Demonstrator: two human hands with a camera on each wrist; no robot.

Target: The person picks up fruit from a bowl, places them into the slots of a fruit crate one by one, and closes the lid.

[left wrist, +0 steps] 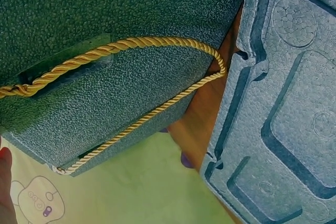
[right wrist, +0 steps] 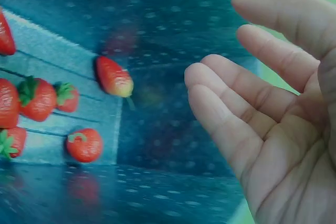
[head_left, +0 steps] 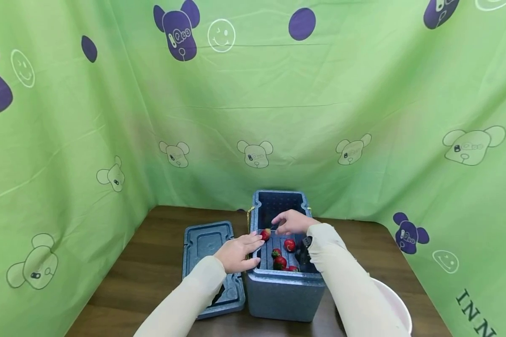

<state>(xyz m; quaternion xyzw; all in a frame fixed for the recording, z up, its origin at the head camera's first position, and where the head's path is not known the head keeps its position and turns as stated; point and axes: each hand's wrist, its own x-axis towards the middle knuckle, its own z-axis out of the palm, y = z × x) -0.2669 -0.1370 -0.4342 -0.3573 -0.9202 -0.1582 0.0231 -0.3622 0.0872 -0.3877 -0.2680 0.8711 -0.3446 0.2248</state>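
Observation:
A blue-grey foam box [head_left: 286,295] stands uncovered on the table, with several red strawberries [head_left: 280,262] in its near part. My left hand [head_left: 238,252] rests at the box's left rim, fingers straight, the fingertips close to one strawberry [head_left: 265,234]. Over the middle of the box is my right hand [head_left: 293,222]. Its fingers are loosely bent with nothing between them, as the right wrist view shows of the palm [right wrist: 286,145]. Beside that hand, a pale-tipped strawberry [right wrist: 114,76] lies at the edge of the grooved floor [right wrist: 47,66].
The box's foam lid [head_left: 208,248] lies on the table left of it. A yellow rope handle [left wrist: 157,41] loops along the box's side. Partly behind my right sleeve is a white round container [head_left: 398,304]. Green printed cloth [head_left: 253,93] hangs around the wooden table [head_left: 152,262].

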